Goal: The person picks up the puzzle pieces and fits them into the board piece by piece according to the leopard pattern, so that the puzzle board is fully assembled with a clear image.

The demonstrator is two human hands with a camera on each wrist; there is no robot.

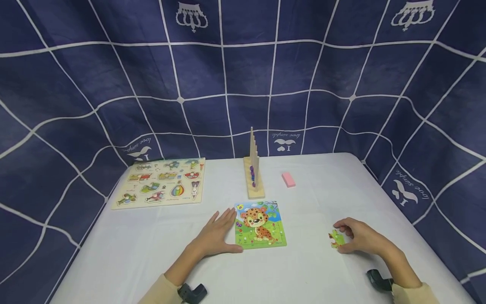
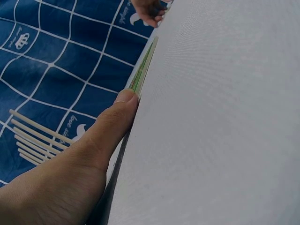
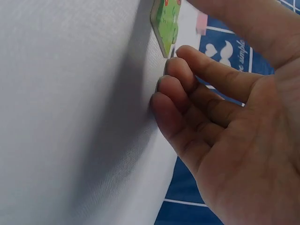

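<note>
On the white table, a square jigsaw puzzle (image 1: 260,226) shows a spotted cub on green grass under a blue sky. My left hand (image 1: 216,236) lies at its left side, fingers along the left edge and thumb at the near left corner. In the left wrist view the thumb (image 2: 110,122) presses at the edge of the thin green puzzle board (image 2: 144,65). Off to the right, my right hand (image 1: 358,238) pinches a small green jigsaw piece (image 1: 336,239) between thumb and index finger. The right wrist view shows the piece (image 3: 166,23) near the index fingertip, other fingers bent below.
A wooden stand with upright pegs (image 1: 254,177) and purple beads stands behind the puzzle. Right of it lies a pink block (image 1: 288,180). A wooden picture board (image 1: 161,183) sits at the back left. Blue checked cloth (image 1: 243,76) hangs around the table (image 1: 288,270).
</note>
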